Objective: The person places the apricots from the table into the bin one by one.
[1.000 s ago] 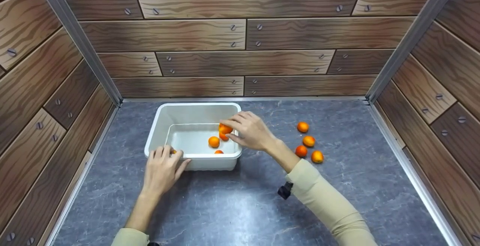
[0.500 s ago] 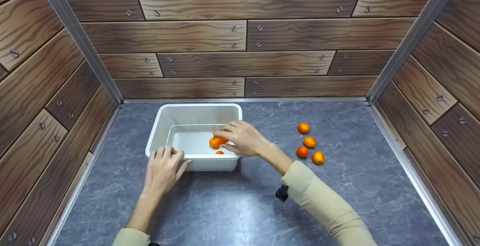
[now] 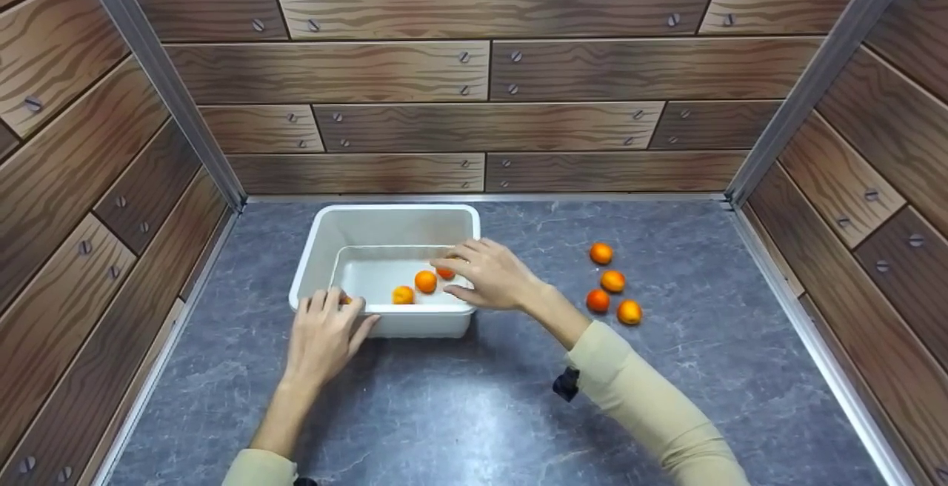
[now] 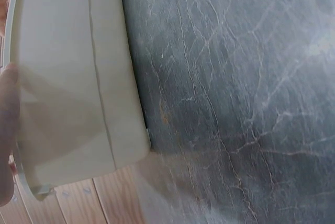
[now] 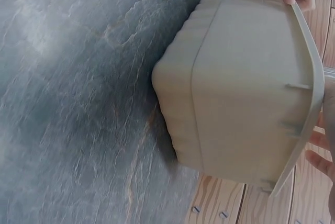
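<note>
A white plastic bin (image 3: 400,321) stands at the left of the tabletop with several small orange fruits inside, mandarin-like. Two of them, a yellower fruit (image 3: 403,295) and a rounder fruit (image 3: 426,281), show plainly on its floor. My left hand (image 3: 320,338) grips the bin's front rim near the left corner, thumb outside; an orange sliver of fruit (image 3: 345,299) peeks past its fingers. Over the bin's right side, my right hand (image 3: 492,275) has its thumb and fingers spread, holding nothing. Another fruit (image 3: 445,273) lies partly hidden behind those fingers.
To the right of the bin, several more fruits (image 3: 612,281) lie in a loose cluster on the grey marbled tabletop (image 3: 459,412). Wood-patterned panels (image 3: 474,123) wall in the back and both sides, with metal strips along the edges.
My right hand has come down into the bin with fruit and let go, then drawn slightly back to the right. A fruit now lies farther left near the front wall. The left hand stays put.
</note>
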`<state>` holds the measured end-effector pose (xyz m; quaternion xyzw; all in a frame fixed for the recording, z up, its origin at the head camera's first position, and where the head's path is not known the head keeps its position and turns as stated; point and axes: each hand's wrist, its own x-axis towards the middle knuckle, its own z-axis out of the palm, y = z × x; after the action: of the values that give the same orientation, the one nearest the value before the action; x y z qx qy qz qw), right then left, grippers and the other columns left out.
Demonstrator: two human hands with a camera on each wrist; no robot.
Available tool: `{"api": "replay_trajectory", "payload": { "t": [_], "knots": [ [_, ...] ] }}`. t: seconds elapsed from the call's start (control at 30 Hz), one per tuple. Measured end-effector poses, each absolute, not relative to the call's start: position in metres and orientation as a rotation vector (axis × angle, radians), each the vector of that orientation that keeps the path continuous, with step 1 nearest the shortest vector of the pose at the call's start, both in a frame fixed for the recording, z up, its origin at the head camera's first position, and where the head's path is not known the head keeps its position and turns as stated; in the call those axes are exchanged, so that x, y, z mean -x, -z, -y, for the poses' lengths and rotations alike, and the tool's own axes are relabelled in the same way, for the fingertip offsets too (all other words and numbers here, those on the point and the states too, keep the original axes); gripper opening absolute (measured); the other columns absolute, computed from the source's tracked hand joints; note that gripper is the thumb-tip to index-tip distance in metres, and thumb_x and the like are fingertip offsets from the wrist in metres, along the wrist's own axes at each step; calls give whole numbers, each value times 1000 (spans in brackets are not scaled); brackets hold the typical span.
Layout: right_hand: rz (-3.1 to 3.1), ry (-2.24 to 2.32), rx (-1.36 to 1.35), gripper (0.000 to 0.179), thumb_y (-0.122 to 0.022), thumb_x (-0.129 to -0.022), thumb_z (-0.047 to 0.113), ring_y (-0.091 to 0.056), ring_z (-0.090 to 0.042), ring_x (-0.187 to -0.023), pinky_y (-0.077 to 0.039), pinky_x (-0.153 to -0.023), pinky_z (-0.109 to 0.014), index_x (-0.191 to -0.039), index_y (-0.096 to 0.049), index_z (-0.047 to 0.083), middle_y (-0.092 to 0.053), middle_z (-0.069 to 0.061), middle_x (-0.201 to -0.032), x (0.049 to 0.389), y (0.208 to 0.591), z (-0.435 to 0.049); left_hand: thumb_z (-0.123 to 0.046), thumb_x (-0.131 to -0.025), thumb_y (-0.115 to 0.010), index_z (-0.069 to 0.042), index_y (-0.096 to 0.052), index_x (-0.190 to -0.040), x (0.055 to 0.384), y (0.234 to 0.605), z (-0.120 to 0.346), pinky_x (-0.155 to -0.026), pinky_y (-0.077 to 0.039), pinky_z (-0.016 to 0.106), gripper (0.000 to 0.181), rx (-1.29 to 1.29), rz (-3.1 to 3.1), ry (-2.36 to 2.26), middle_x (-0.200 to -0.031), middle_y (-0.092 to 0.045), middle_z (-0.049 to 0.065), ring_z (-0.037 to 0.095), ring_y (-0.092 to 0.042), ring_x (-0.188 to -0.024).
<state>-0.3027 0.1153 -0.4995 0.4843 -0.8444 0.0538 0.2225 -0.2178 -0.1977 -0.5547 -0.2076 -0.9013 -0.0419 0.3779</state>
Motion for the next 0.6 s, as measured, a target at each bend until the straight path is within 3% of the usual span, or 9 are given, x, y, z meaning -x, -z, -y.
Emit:
{"api": "replay_trajectory", "payload": {
  "t": [0.6],
  "knots": [
    [2327,-126,-1309,52,-71,-98,46,-69,-25,-116,-57,-100,-42,-141,-66,18,-75,-2,-126,288,493,-168,-49,-95,-71,-14,-64,-94,218,553,198,-79,-43,49,36,534,2325,103,-97,-65,15,34,-56,-87]
  ]
}}
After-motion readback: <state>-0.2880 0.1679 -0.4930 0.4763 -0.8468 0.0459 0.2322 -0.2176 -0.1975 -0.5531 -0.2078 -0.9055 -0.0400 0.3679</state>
